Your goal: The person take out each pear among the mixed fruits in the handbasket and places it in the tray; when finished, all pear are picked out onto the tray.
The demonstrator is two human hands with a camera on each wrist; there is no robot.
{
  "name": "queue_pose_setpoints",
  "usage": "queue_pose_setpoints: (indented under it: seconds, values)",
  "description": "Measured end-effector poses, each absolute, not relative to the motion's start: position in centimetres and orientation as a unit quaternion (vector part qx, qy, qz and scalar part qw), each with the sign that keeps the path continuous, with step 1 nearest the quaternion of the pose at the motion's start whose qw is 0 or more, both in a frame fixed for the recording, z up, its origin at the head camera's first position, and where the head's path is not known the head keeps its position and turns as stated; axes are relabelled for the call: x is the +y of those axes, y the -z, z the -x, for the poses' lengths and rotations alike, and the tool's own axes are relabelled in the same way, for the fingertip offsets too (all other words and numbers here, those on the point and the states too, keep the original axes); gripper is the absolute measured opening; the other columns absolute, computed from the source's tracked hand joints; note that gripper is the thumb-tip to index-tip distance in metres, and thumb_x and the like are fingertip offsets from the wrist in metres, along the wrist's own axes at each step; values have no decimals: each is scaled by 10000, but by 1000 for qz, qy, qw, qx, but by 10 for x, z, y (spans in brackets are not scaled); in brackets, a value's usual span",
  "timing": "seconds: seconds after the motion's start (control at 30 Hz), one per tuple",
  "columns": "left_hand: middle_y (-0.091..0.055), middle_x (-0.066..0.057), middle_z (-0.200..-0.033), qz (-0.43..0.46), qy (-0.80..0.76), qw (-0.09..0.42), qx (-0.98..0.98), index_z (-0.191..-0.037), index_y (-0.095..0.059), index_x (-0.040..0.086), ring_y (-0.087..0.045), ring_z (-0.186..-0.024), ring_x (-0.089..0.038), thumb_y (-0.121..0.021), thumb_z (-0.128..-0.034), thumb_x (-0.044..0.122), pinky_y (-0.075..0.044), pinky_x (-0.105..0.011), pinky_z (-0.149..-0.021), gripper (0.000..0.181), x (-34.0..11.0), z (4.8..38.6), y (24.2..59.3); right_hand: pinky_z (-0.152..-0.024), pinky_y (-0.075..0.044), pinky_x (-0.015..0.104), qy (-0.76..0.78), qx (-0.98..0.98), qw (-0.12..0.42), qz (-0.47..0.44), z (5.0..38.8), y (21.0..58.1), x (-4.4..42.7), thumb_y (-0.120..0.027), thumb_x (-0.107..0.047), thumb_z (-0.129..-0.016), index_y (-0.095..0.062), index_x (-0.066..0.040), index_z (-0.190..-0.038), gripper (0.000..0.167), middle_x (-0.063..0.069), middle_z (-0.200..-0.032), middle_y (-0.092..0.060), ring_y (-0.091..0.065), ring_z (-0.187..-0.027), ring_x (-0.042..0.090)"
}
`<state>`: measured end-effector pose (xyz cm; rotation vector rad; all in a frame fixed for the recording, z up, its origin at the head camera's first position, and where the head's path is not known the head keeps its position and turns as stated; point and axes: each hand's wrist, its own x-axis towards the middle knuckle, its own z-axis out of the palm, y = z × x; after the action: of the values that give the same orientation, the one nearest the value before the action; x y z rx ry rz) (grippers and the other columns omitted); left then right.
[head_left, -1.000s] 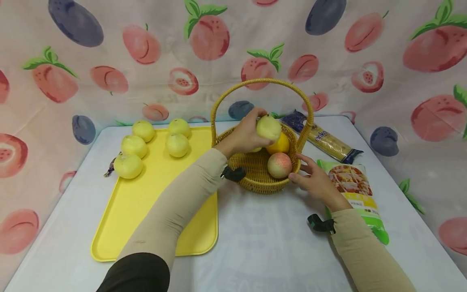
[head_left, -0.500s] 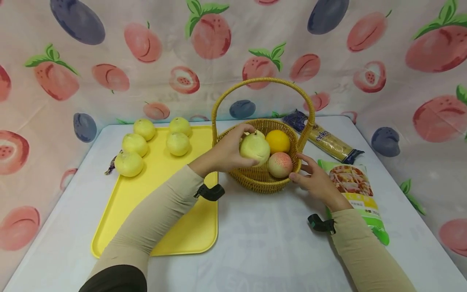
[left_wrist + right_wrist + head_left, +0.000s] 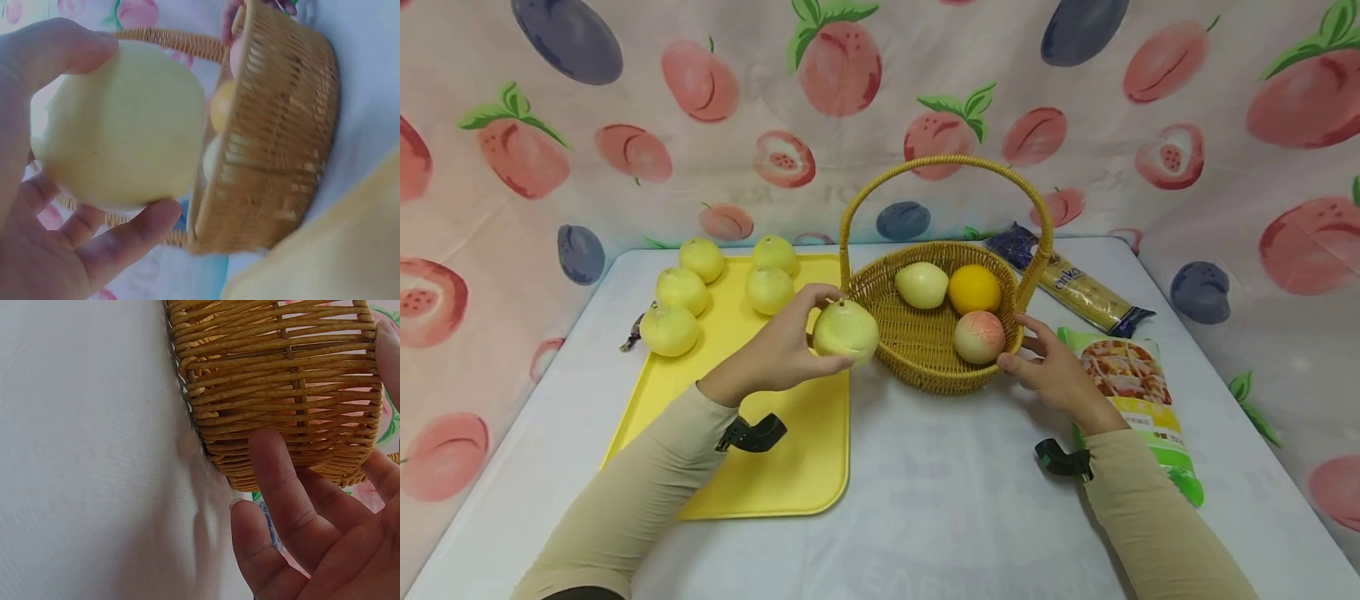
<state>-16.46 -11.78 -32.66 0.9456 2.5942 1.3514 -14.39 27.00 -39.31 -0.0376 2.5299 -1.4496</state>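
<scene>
In the head view my left hand (image 3: 786,346) holds a pale yellow-green, pear-like fruit with a short stem (image 3: 846,332) between thumb and fingers, over the tray's right edge, just left of the wicker basket (image 3: 943,383). The left wrist view shows that hand curled round the fruit (image 3: 125,128). My right hand (image 3: 1052,371) grips the basket's right side, thumb at the rim and fingers against the outer wall (image 3: 281,394). Inside the basket lie a smaller pale fruit (image 3: 922,285), an orange (image 3: 974,289) and a peach (image 3: 979,337).
A yellow tray (image 3: 775,467) lies at left with several pale yellow-green fruits (image 3: 681,290) on its far part and left edge. Right of the basket are a pasta packet (image 3: 1078,287) and a green food bag (image 3: 1138,400). The basket's tall handle (image 3: 951,160) arches above it.
My left hand has lifted out of the basket and moved left with the pear-like fruit, uncovering the pale fruit inside. My right hand stays on the basket's side.
</scene>
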Motion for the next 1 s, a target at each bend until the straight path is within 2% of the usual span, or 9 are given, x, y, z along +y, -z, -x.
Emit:
queue_pose_setpoints:
  seconds: [0.2, 0.43, 0.57, 0.7, 1.0]
  values:
    - [-448, -202, -1284, -264, -431, 41, 862, -1360, -395, 25, -505, -1024, -309, -825, -819, 138, -520, -377, -688, 700, -145, 162, 336, -1001, -433, 606, 502, 857, 112, 20, 145, 395, 270, -656, -459, -958, -145, -194, -1627, 883, 286, -1553, -307, -347, -1391, 465]
    - [-427, -219, -1378, -214, -408, 34, 887, -1386, -366, 0, -435, -1228, -387, -803, -857, 153, -531, -438, -758, 703, -174, 168, 349, -1005, -428, 610, 501, 858, 111, 21, 145, 394, 271, -660, -463, -955, -144, -196, -1627, 889, 292, -1550, -308, -343, -1392, 470]
    - [-442, -230, -1355, -190, -396, 25, 898, -1375, -364, -22, -422, -1244, -414, -799, -865, 181, -484, -515, -863, 701, -186, 172, 355, -1014, -416, 615, 501, 858, 111, 18, 144, 393, 271, -658, -459, -956, -143, -192, -1627, 887, 297, -1559, -288, -329, -1398, 476]
    - [-438, -239, -1346, -166, -397, 24, 903, -1375, -354, -37, -421, -1231, -413, -797, -867, 198, -414, -543, -950, 714, -194, 177, 363, -1017, -411, 616, 500, 859, 110, 17, 144, 393, 271, -655, -460, -958, -145, -188, -1627, 884, 302, -1560, -280, -326, -1399, 480]
    - [-399, -256, -1373, -128, -399, 27, 908, -1389, -341, -60, -405, -1226, -424, -765, -895, 195, -385, -547, -976, 699, -209, 189, 378, -1018, -409, 619, 508, 854, 109, 24, 144, 395, 271, -657, -435, -965, -142, -184, -1627, 875, 289, -1552, -308, -338, -1394, 471]
